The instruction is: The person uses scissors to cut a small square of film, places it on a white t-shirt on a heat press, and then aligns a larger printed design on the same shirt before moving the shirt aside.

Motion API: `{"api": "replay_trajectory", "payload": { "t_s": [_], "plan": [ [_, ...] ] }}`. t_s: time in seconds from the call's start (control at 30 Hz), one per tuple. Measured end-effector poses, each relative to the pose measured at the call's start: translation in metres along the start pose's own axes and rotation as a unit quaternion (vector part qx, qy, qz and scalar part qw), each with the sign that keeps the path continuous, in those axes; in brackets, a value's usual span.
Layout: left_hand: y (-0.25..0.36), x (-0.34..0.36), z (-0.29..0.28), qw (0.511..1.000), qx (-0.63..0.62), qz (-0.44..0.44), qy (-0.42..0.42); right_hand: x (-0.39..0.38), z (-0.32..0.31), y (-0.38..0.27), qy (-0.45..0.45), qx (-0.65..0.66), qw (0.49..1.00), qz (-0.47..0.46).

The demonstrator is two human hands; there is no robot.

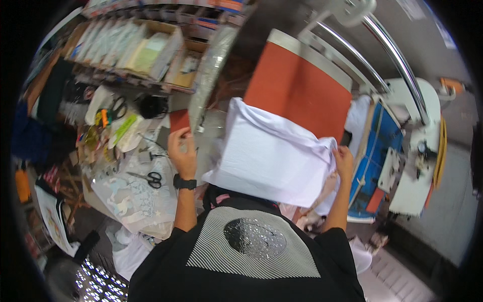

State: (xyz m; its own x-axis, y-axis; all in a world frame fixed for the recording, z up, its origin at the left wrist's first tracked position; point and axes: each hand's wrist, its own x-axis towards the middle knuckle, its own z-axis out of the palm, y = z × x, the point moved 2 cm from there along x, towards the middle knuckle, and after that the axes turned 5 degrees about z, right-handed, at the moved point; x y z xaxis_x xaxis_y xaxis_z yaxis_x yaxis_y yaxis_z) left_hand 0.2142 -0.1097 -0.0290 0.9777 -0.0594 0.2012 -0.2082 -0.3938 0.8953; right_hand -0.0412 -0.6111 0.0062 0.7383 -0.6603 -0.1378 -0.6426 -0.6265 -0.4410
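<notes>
A white fabric garment [271, 156] is pulled partway over the flat bed of a press, its far edge bunched into a rolled fold. Beyond that fold the bed's red-brown pad [297, 85] lies bare. My right hand [344, 163] is closed on the garment's far right corner, pinching the fold. To the left of the bed, my left hand [182, 153] has its fingertips closed at the lower edge of a small red-brown square piece [179, 120]. A dark watch [184, 182] is on my left wrist.
Chrome bars [397, 60] of the press rise at the right. Black-handled scissors [152, 178] lie on a clear printed sheet [131, 194] at left. Beyond are a tape roll [152, 104], a box of packets [151, 53] and clutter. A blue board [375, 156] stands right of the bed.
</notes>
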Motion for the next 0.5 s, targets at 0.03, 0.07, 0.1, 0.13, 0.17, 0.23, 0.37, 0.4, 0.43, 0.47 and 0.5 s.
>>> {"api": "replay_trajectory", "payload": {
  "t_s": [0.03,0.07,0.1,0.13,0.17,0.23,0.37,0.4,0.43,0.47,0.5],
  "plan": [
    [0.034,0.001,0.013,0.997,-0.003,0.033,-0.074,-0.005,-0.001,-0.013,0.014,0.051,0.997,0.054],
    [0.072,0.013,0.041,0.981,0.014,0.139,-0.133,-0.005,-0.010,0.001,0.039,0.092,0.993,0.064],
    [0.099,0.026,0.069,0.950,0.034,0.246,-0.188,-0.008,-0.013,0.013,0.064,0.138,0.986,0.073],
    [0.100,0.032,0.088,0.931,0.052,0.294,-0.209,-0.009,-0.020,-0.009,0.078,0.180,0.979,0.053],
    [0.096,0.038,0.104,0.912,0.077,0.329,-0.234,-0.008,-0.035,-0.034,0.094,0.220,0.971,0.030],
    [0.084,0.056,0.133,0.862,0.116,0.394,-0.299,-0.012,-0.058,-0.040,0.109,0.225,0.968,0.020],
    [0.087,0.087,0.148,0.885,0.030,0.280,-0.371,-0.023,-0.076,-0.051,0.162,0.277,0.947,0.008],
    [0.090,0.088,0.144,0.875,0.039,0.279,-0.394,-0.025,-0.081,-0.050,0.144,0.251,0.957,0.012],
    [0.093,0.088,0.139,0.865,0.047,0.277,-0.415,-0.027,-0.089,-0.049,0.126,0.224,0.966,0.013],
    [0.096,0.087,0.131,0.855,0.056,0.274,-0.436,-0.031,-0.096,-0.049,0.107,0.197,0.974,0.014],
    [0.093,0.086,0.116,0.855,0.085,0.261,-0.440,-0.038,-0.102,-0.059,0.119,0.183,0.975,-0.026]
  ]
}}
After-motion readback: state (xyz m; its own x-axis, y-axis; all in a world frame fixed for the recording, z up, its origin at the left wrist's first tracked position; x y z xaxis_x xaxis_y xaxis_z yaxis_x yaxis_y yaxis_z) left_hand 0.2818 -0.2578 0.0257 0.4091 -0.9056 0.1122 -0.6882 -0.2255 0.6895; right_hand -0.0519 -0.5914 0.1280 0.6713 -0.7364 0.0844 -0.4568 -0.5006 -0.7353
